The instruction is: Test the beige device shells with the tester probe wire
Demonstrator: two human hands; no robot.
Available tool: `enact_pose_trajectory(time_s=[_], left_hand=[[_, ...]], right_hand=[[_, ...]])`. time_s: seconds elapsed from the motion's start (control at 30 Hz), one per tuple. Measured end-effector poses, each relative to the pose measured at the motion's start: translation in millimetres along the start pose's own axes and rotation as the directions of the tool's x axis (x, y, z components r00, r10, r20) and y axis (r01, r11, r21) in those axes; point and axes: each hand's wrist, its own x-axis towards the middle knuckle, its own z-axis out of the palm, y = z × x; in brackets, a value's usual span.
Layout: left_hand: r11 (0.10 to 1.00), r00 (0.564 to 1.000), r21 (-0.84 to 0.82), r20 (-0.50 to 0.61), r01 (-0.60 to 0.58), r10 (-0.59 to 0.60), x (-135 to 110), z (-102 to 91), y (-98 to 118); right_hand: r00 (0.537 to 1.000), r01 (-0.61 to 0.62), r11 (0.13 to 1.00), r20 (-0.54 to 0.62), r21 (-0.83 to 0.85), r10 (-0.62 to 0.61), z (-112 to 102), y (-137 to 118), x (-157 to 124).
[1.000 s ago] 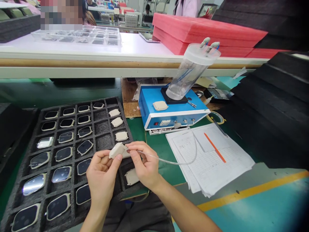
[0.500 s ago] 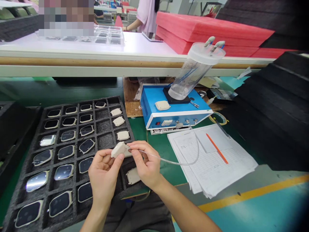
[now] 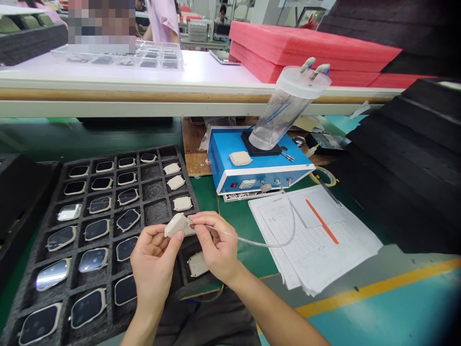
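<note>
My left hand (image 3: 156,259) is closed on a cream watch case (image 3: 175,225), held tilted above the near right part of a black foam tray (image 3: 111,315). Pinched in my right hand (image 3: 218,245) is the end of a thin clear tube (image 3: 252,240), its tip at the case's edge. Whether the tip touches the case is hard to make out. From there the tube loops to the front of a blue box (image 3: 230,144) with switches. Several watch cases with dark screens (image 3: 90,307) lie in the tray, and cream ones (image 3: 182,203) fill part of its right column.
Another cream case (image 3: 240,158) and a clear cylinder (image 3: 270,115) stand on the blue box. Papers (image 3: 313,240) with an orange stick (image 3: 321,221) lie to the right. Black foam sheets (image 3: 406,168) rise at the right edge. Pink foam (image 3: 309,48) sits on the shelf; people are behind it.
Both hands keep the same hold on the case and the tube. The view has shifted slightly, and the person in pink behind the shelf appears farther left.
</note>
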Motion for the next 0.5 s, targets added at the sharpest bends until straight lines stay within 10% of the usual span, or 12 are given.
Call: enact_pose_trajectory(time_s=[0.33,0.5], left_hand=[[0.997,0.998,0.073,0.052,0.017,-0.021,1.6,-6.9,13.6],[0.77,0.925,0.53,0.317,-0.356,0.21,87.0,7.6,44.4]], right_hand=[[0.998,0.067,0.998,-0.005,0.004,-0.067,-2.6,-6.6,-1.6],[0.998,0.064,0.998,-0.019,0.017,-0.063,-6.0,-5.6,-6.4]])
